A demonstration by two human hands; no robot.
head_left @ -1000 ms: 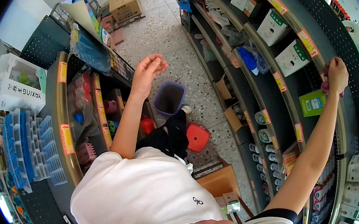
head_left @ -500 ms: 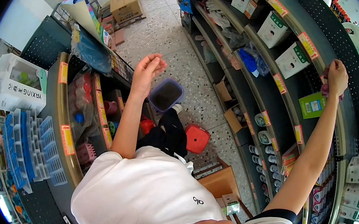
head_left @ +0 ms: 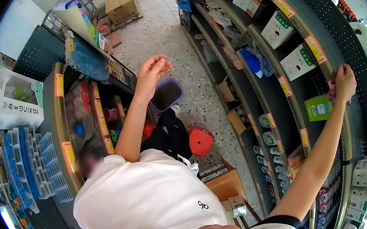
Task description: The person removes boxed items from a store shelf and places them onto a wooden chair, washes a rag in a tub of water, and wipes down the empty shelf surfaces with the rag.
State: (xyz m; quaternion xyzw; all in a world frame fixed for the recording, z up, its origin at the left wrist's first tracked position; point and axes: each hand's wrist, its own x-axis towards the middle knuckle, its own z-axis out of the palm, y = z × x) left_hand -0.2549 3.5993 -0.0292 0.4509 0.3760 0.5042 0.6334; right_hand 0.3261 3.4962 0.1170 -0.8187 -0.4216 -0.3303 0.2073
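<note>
My right hand (head_left: 345, 83) is closed on a crumpled purple cloth (head_left: 332, 94) at the edge of the upper right shelf (head_left: 349, 133). Most of the cloth is hidden behind the fingers and wrist. Just left of that wrist, a green packet (head_left: 318, 108) lies on the shelf below. My left hand (head_left: 151, 75) is raised in mid-air near the middle, its fingers curled against the thumb with nothing visible in them. Below it on the floor stands a purple-rimmed basin (head_left: 167, 95) with dark contents.
White boxes (head_left: 297, 62) stand on the right shelves. A red stool (head_left: 200, 141) and a wooden chair (head_left: 225, 187) are close to my legs. On the left are a shelf unit (head_left: 62, 128), blue and white plastic baskets (head_left: 46, 162) and a YAXING box (head_left: 17, 102). A cardboard box (head_left: 122, 6) sits farther back.
The view has shifted slightly. My right hand, still gripping the cloth, is a little lower along the shelf edge. The left hand keeps nearly the same pose.
</note>
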